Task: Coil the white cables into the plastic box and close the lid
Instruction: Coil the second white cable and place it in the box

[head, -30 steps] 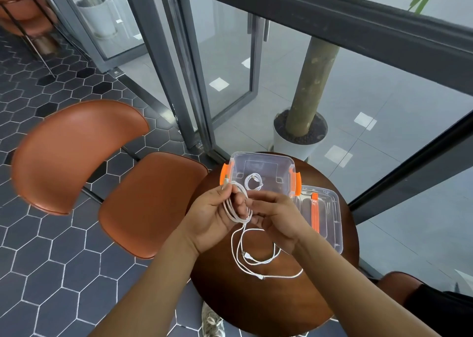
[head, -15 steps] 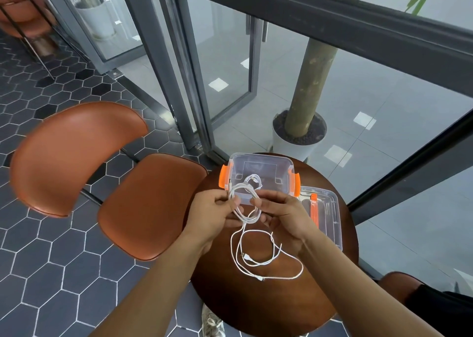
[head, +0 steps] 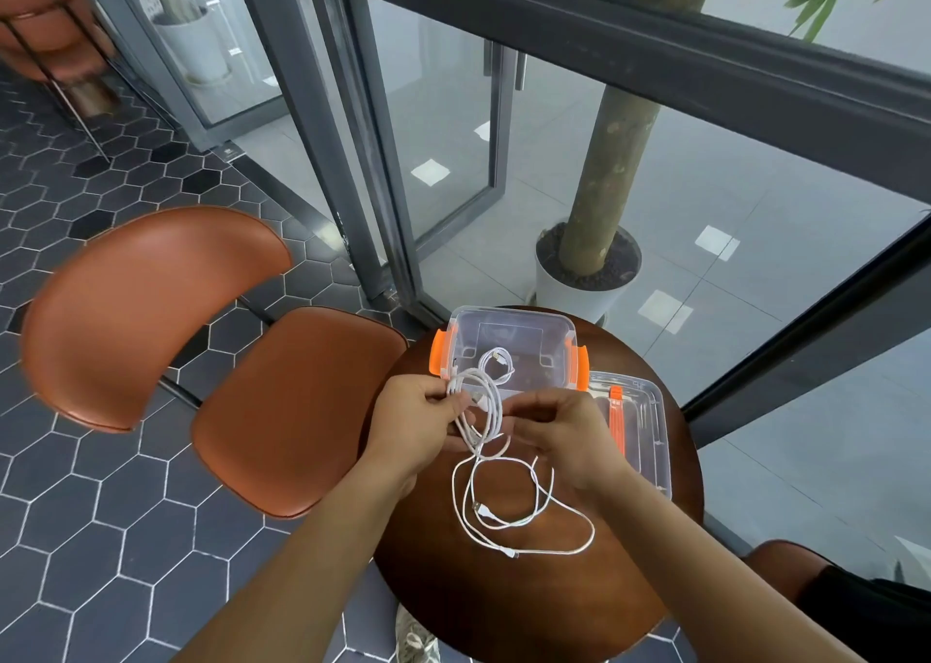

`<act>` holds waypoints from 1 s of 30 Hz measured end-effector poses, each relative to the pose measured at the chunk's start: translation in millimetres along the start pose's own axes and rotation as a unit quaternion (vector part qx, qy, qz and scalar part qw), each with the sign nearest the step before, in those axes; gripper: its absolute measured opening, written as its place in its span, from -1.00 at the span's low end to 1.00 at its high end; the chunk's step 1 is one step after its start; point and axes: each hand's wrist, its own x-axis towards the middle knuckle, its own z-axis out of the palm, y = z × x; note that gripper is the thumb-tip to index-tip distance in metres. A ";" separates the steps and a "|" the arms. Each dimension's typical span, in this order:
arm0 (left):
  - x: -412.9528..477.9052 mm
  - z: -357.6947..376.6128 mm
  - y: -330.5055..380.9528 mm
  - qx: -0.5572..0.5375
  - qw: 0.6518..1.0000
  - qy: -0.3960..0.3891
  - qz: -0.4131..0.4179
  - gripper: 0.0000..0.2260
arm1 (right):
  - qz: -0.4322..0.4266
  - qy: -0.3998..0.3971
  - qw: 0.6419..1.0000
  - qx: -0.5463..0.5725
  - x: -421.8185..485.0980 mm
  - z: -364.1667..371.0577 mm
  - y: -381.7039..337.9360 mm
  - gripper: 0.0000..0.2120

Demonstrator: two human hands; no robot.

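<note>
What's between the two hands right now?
In the head view, a looped white cable spans the gap between left hand and right hand, both holding it.

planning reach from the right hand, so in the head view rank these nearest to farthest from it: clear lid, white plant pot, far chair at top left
1. clear lid: flat on the table, right beside the right hand on its right.
2. white plant pot: beyond the table's far edge.
3. far chair: top left corner of the view, well away.
</note>
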 end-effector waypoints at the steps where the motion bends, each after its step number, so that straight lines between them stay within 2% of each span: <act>1: 0.6 0.6 0.3 0.012 1.000 0.000 0.003 -0.88 | 0.000 -0.006 1.000 0.012 0.9 -1.0 -1.1 -0.92; 5: 1.7 1.9 5.8 0.041 0.999 -0.008 0.003 -0.89 | 0.049 -0.041 0.994 0.092 6.7 -8.5 -0.1 -0.89; 7: 1.8 1.3 9.3 0.059 0.998 -0.017 -0.002 -0.89 | 0.054 -0.067 0.993 0.076 9.5 -13.2 -0.1 -0.86; 9: 4.2 1.2 8.1 0.125 0.992 -0.014 0.013 -0.89 | 0.051 -0.083 0.994 0.042 10.1 -14.2 -3.5 -0.87; 11: 8.0 1.9 6.5 0.230 0.972 -0.004 0.053 -0.80 | 0.046 -0.075 0.996 0.017 10.7 -9.8 -5.3 -0.88; 13: 11.4 3.3 7.8 0.321 0.944 0.013 0.077 -0.71 | 0.052 -0.055 0.996 0.050 10.4 -3.1 -5.8 -0.86; 16: 11.7 5.2 11.1 0.408 0.906 0.051 0.101 -0.75 | 0.053 -0.040 0.992 0.110 6.1 5.9 -6.4 -0.79; 20: 7.8 5.9 13.0 0.428 0.893 0.075 0.115 -0.78 | -0.042 -0.019 0.999 -0.012 1.0 17.8 -2.3 -0.58; 25: 7.0 8.0 8.7 0.424 0.894 0.059 0.134 -0.79 | -0.099 0.115 0.966 -0.207 6.1 25.8 6.6 -0.72; 28: 3.9 9.7 9.0 0.393 0.908 0.046 0.137 -0.83 | -0.153 0.131 0.939 -0.278 6.6 24.3 5.1 -0.75; 30: 0.5 10.2 11.4 0.354 0.926 0.033 0.125 -0.85 | -0.188 0.127 0.919 -0.322 5.7 22.3 5.1 -0.71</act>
